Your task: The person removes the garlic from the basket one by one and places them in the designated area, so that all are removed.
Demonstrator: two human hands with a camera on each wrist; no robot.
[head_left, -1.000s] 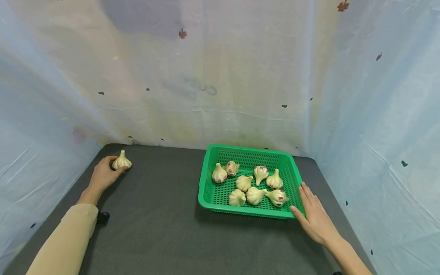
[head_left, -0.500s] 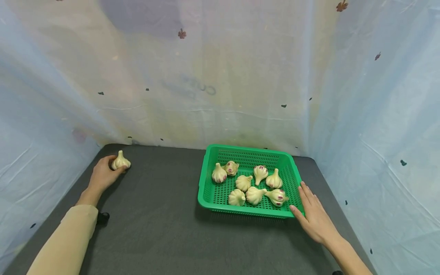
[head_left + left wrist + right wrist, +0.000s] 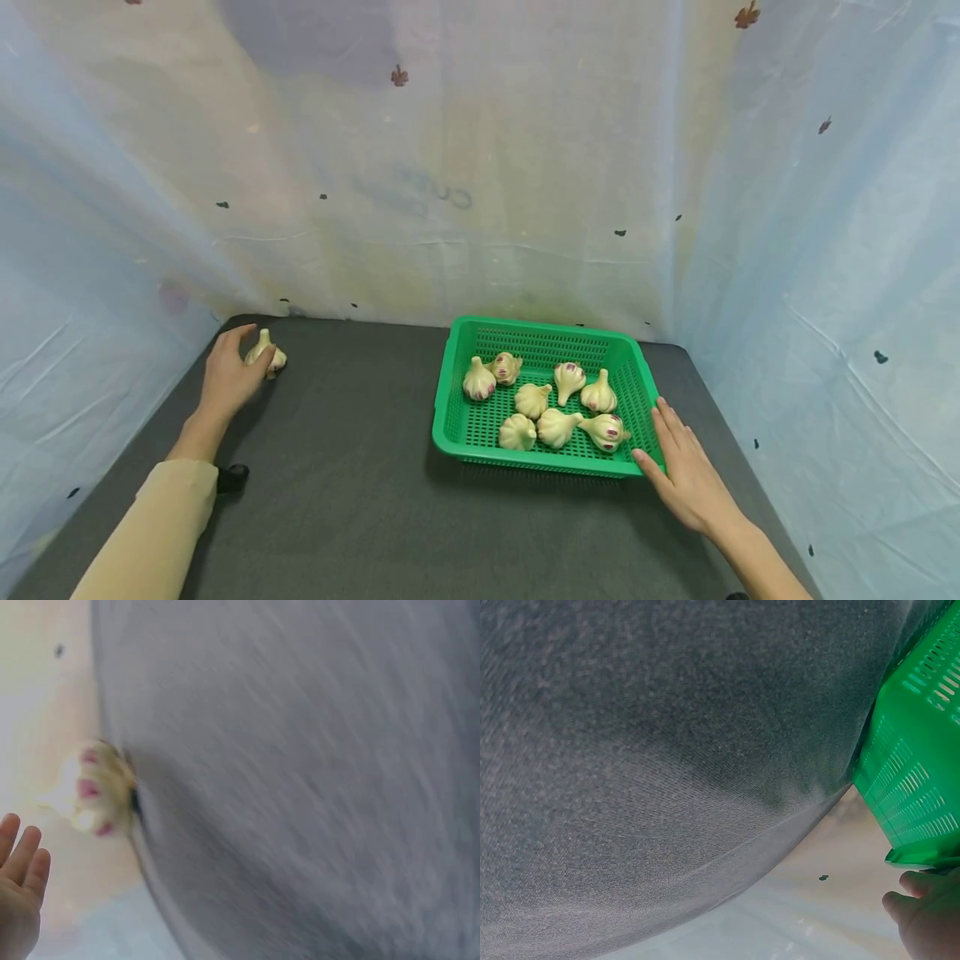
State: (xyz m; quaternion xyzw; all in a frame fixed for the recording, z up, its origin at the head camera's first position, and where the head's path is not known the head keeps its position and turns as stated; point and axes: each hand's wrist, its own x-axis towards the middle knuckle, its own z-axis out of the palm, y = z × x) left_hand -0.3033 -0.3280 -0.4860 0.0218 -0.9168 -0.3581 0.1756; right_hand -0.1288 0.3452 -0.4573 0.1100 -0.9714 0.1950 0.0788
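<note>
At the table's far left corner, a garlic bulb (image 3: 278,360) stands with its stem upward. My left hand (image 3: 230,375) is beside it, thumb and fingers spread around its near side. In the left wrist view, the fingers (image 3: 34,874) are extended and apart from the bulb (image 3: 99,793), which has purple patches. A green plastic basket (image 3: 547,467) sits right of centre with several garlic bulbs (image 3: 556,427) inside. My right hand (image 3: 690,477) lies with straight fingers against the basket's right rim. In the right wrist view its fingertips touch near the basket's rim (image 3: 930,855).
A dark grey cloth-covered table (image 3: 352,467) spreads between the left hand and the basket. Pale plastic sheeting (image 3: 480,167) with small leaf marks hangs behind and along both sides.
My left hand has let go of the garlic bulb and its fingers have lifted and opened. The bulb stays in the corner. My right hand and the basket have not moved.
</note>
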